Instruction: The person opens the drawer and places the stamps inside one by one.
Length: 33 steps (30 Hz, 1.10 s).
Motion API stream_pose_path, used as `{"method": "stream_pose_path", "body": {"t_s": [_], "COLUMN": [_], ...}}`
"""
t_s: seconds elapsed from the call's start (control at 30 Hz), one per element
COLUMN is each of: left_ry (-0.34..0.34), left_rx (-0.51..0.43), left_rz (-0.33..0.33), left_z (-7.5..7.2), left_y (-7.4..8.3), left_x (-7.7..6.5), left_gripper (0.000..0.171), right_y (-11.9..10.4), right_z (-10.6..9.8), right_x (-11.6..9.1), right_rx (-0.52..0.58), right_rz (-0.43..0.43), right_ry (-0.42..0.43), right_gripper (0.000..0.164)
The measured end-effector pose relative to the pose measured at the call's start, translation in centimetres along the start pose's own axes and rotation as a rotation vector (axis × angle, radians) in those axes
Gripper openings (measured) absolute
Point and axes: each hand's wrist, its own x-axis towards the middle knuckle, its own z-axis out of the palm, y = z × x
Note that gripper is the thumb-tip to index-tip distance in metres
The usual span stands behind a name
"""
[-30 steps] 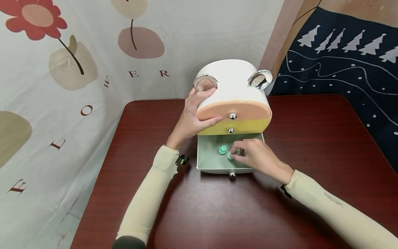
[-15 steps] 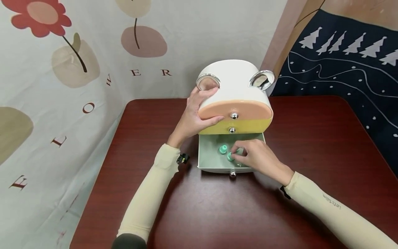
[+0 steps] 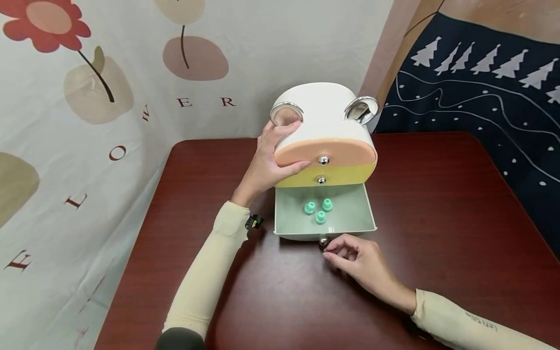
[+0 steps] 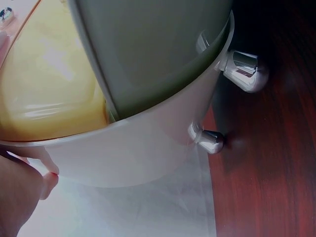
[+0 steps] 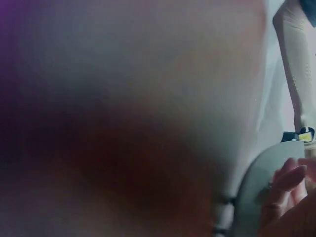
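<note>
A white rounded mini drawer cabinet [image 3: 323, 104] stands on the table, with an orange drawer front [image 3: 337, 151] above a yellow drawer front [image 3: 341, 174]. Its bottom grey-green drawer [image 3: 350, 221] is pulled out, and three small teal knob-shaped pieces [image 3: 321, 217] lie inside. My left hand [image 3: 271, 158] grips the cabinet's left side, thumb across the front. In front of the drawer, my right hand [image 3: 360, 257] has loosely bent fingers, its thumb and index tips right at the silver drawer knob [image 3: 323, 241]. Much of the right wrist view is blurred.
Two silver ring-shaped ears [image 3: 362, 111] stick up from the cabinet's top. Under it is a dark red wooden table [image 3: 210, 170]. A fabric backdrop with flowers and letters [image 3: 245, 48] hangs behind, and a navy tree-print cloth [image 3: 481, 97] hangs at the right.
My right hand has let go of a teal piece in the drawer and moved toward me, down to the drawer's knob. My left hand keeps its grip on the cabinet.
</note>
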Motion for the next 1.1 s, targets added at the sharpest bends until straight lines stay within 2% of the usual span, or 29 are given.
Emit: {"method": "stream_pose_path", "body": {"t_s": [0.07, 0.17, 0.23, 0.33, 0.43, 0.6, 0.8, 0.97, 1.1], "left_ry": [0.007, 0.011, 0.007, 0.003, 0.011, 0.017, 0.011, 0.019, 0.01], "left_rx": [-0.009, -0.014, -0.011, -0.006, 0.007, 0.017, 0.018, 0.017, 0.013], "left_rz": [0.01, 0.022, 0.025, 0.028, 0.03, 0.037, 0.083, 0.087, 0.087], "left_z": [0.1, 0.2, 0.2, 0.2, 0.2, 0.1, 0.2, 0.0, -0.3], "left_y": [0.1, 0.0, -0.1, -0.3, -0.5, -0.3, -0.4, -0.3, -0.2], "left_x": [0.1, 0.2, 0.2, 0.3, 0.3, 0.1, 0.6, 0.4, 0.1], "left_gripper": [0.084, 0.084, 0.083, 0.081, 0.08, 0.083, 0.081, 0.079, 0.076], "right_y": [0.2, 0.5, 0.7, 0.7, 0.7, 1.4, 2.4, 2.9, 3.2], "right_z": [0.3, 0.8, 1.1, 1.7, 2.0, 1.8, 1.0, 0.6, 0.9], "right_x": [-0.3, -0.2, 0.0, 0.3, 1.1, 3.5, 6.9, 8.3, 9.1], "right_rx": [0.127, 0.311, 0.415, 0.528, 0.588, 0.592, 0.608, 0.612, 0.665], "right_rz": [0.194, 0.429, 0.539, 0.637, 0.658, 0.621, 0.59, 0.564, 0.572], "right_ry": [-0.013, -0.027, -0.012, 0.037, 0.097, 0.148, 0.159, 0.142, 0.142], "right_gripper": [0.011, 0.025, 0.033, 0.039, 0.039, 0.036, 0.038, 0.037, 0.035]}}
